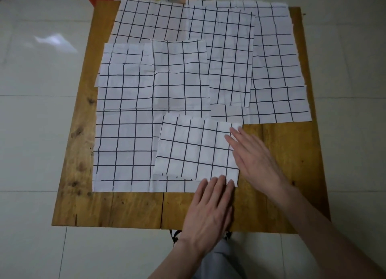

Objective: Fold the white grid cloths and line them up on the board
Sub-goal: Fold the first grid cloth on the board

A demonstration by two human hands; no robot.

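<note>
**Both hands flat on a folded cloth**

A folded grid cloth (198, 151) lies at the near middle of the wooden board (279, 153). The left hand (208, 212) presses straight fingers on the folded cloth's near right corner; the right hand (254, 157) lies flat along its right edge. Other grid cloths (167, 49) overlap beyond and left of it.

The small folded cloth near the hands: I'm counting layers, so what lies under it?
The small folded cloth lies on a larger grid cloth, which rests on the wooden board. Anything further beneath is covered.
</note>
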